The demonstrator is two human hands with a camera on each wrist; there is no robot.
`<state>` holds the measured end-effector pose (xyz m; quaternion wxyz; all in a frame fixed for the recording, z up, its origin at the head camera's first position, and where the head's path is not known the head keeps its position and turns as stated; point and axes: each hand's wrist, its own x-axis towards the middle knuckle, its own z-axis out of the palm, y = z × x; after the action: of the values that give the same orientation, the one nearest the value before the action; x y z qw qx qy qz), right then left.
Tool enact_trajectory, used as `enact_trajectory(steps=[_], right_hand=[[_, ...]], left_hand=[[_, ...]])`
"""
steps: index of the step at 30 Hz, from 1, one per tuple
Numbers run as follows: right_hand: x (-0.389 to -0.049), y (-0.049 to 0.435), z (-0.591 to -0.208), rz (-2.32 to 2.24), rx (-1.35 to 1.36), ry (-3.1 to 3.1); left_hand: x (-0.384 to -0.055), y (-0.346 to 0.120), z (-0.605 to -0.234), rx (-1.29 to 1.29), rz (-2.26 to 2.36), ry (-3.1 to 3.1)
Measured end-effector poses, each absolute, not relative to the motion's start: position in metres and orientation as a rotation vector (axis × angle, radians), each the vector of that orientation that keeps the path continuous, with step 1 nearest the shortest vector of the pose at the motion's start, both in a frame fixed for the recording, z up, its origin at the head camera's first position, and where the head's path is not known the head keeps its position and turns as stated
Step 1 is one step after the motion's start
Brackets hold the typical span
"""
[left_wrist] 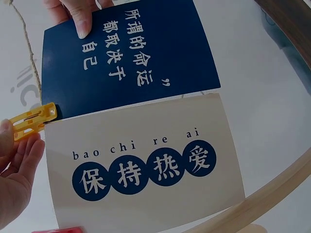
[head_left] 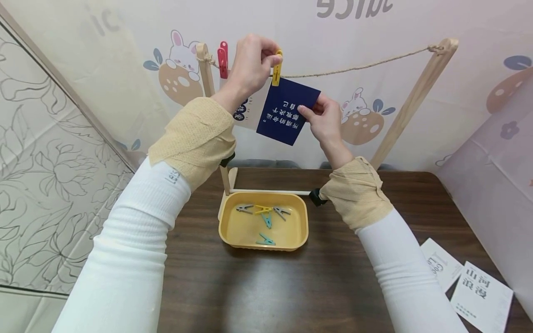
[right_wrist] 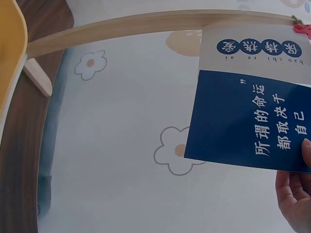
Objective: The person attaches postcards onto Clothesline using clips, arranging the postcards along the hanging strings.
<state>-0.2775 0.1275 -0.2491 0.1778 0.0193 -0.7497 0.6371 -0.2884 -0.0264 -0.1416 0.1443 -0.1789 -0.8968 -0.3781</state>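
Observation:
My left hand (head_left: pixel 251 62) pinches a yellow clothespin (head_left: pixel 276 70) between thumb and fingers at the twine line. The clothespin's jaws sit over the upper left corner of a dark blue card (head_left: pixel 283 108) with white Chinese writing. At the card's right edge, my right hand (head_left: pixel 327 121) holds it with the thumb on the front and the fingers behind. A pale card (left_wrist: pixel 146 213) with four characters in blue circles hangs beside the blue one, to its left. A red clothespin (head_left: pixel 222 62) grips the line over the pale card, near the left post.
Twine (head_left: pixel 354 69) runs between two wooden posts (head_left: pixel 416 99). Below stands a yellow tray (head_left: pixel 263 247) holding several grey, yellow and teal clothespins (head_left: pixel 267 221). White printed cards (head_left: pixel 485 296) lie on the dark wooden table (head_left: pixel 266 291) at the right. A patterned curtain hangs behind.

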Motion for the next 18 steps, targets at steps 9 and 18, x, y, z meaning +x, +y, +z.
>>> enact_trajectory(steps=[9,18], right_hand=[[-0.2759,0.1275,-0.2509,1.794,0.056,-2.127],[-0.2747,0.1301,-0.2517,1.811,0.092,-2.087]], left_hand=[[-0.2862,-0.0261,-0.1433,-0.545,-1.051,-2.617],[-0.285,-0.0267,-0.1461,-0.573,-1.042,-2.597]])
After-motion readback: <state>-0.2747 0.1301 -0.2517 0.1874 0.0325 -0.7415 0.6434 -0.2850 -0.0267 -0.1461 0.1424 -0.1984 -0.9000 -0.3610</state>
